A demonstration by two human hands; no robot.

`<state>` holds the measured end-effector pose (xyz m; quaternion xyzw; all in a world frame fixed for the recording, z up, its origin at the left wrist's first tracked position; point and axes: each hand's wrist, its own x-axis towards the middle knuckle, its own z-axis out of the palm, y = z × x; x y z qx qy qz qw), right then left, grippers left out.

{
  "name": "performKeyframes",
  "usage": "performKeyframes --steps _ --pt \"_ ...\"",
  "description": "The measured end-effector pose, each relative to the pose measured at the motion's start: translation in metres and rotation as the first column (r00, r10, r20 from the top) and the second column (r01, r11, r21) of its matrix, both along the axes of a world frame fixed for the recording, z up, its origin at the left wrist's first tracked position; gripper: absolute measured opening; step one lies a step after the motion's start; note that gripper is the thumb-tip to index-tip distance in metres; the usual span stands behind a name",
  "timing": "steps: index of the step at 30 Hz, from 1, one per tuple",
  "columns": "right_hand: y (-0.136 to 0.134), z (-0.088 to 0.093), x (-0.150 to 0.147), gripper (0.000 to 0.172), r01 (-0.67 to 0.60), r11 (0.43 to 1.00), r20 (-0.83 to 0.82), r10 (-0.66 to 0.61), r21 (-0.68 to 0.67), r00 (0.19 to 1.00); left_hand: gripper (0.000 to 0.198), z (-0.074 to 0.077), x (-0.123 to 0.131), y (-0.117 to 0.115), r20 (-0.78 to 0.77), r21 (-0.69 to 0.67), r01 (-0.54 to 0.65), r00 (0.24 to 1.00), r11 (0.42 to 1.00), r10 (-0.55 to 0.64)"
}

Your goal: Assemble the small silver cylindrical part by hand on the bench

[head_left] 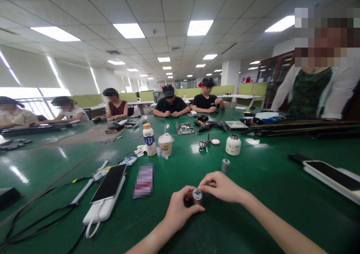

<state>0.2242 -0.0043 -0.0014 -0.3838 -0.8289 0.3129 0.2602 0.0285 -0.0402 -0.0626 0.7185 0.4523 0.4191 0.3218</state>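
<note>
A small silver metal cylinder [197,198], much like a small motor, stands upright with dark details on its top face. My left hand [181,207] is closed round its side, thumb in front and fingers behind. At the cylinder's upper rim, the thumb and forefinger of my right hand [221,186] are pinched together; anything between them is too small to make out. Just beyond my right hand, a second silver cylinder [225,165] stands on the green table [242,224].
Left are a phone on a white power bank [95,212], cables and a blurred purple packet [143,181]. Ahead stand a milk bottle [149,139], a lidded cup [165,146] and a white jar [233,145]. Another phone [332,175] lies right. Several people sit around; one stands right.
</note>
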Motion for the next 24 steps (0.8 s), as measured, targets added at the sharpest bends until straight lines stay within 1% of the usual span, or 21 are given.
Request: performKeyframes --steps 4,10,15,19,24 --pt "-0.0001 0.0003 0.0002 0.022 -0.013 1.0 -0.001 0.013 -0.02 1.0 0.04 -0.0002 0.0 0.0007 0.011 0.004 0.005 1.0 1.0 -0.005" --pt "0.0 -0.0014 0.0001 0.023 0.005 0.999 0.026 -0.007 0.043 1.0 0.041 0.0022 0.0005 -0.0001 0.007 -0.009 0.009 1.0 1.0 -0.009" --pt "0.0011 -0.0007 0.0035 0.023 -0.02 0.999 0.068 0.017 0.044 0.998 0.041 0.0019 0.0008 -0.0004 0.001 -0.012 -0.001 1.0 1.0 0.001" --pt "-0.0003 0.0032 0.0048 0.021 0.004 0.998 0.033 -0.006 0.061 0.999 0.041 0.0005 0.0007 0.0001 0.001 -0.005 -0.004 1.0 1.0 0.004" --pt "-0.0033 0.0066 0.0033 0.013 0.03 0.995 -0.012 -0.029 0.09 0.999 0.04 0.0011 0.0004 -0.0002 0.005 -0.002 0.002 1.0 1.0 -0.002"
